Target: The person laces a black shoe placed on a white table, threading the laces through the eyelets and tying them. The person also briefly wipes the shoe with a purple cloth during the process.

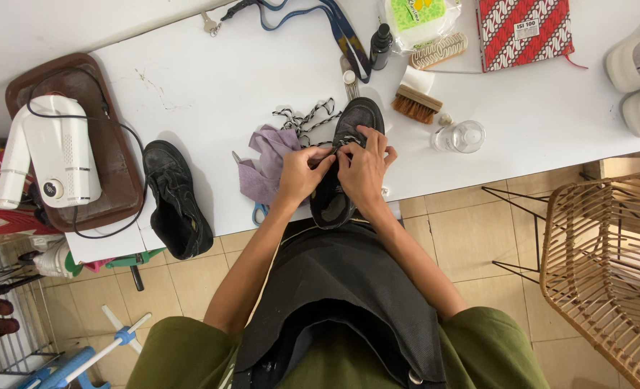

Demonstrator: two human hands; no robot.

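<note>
Your left hand (307,173) and right hand (363,169) meet over the black shoe (345,162), fingers curled and pinching at the lace area near its tongue; whether each pinch holds a lace end you cannot tell, too small. The shoe lies on the white table (204,94) at its near edge, toe pointing away from you, heel overhanging toward your lap. Just left of it, a purple cloth (262,169), touching the shoe's side, with a loose black-and-white lace (302,119) above it. Beyond the toe: a brush (415,104), a clear lid (460,137), a small dark bottle (379,45). Further left, the second black shoe (176,198) hangs over the table edge, well apart. A white dryer (53,155) sits on a brown tray (111,144) at far left. Wicker chair (608,266) to your right.
</note>
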